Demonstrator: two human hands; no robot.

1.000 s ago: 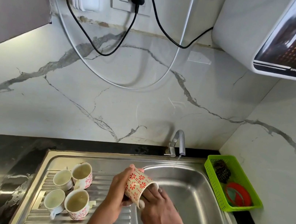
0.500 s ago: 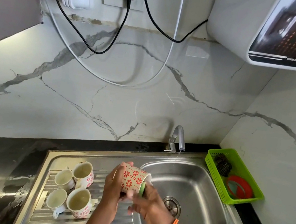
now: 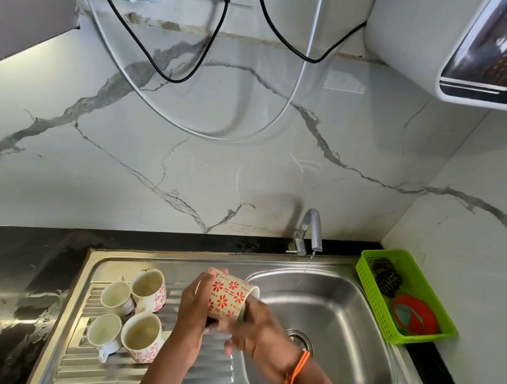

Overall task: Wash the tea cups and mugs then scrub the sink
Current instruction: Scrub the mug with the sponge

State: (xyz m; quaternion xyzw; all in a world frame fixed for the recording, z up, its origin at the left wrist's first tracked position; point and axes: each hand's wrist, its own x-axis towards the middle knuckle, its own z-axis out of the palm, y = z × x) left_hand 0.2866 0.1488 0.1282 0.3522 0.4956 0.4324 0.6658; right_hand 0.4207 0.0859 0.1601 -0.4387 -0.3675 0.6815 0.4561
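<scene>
1. Head view: left hand (image 3: 195,305) gripped the red-flowered mug (image 3: 228,296) on its side, fingers wrapped round the base, above the sink (image 3: 353,354) bowl's left rim.
2. Right hand (image 3: 260,334) was at the mug's mouth, blurred; something green showed there, finger state unclear.
3. Four cups (image 3: 128,314) sat on the drainboard (image 3: 206,369), left side.
4. Green basket (image 3: 372,288) stood at the desk's right edge.

The only writing sits on the white appliance (image 3: 433,37) mounted high at the far right: 1 thin line of white lettering on the dark band (image 3: 504,92) along its lower edge. It looks like a web address, but it is too small and blurred to read. Nothing else carries legible text, numbers or signs.
</scene>
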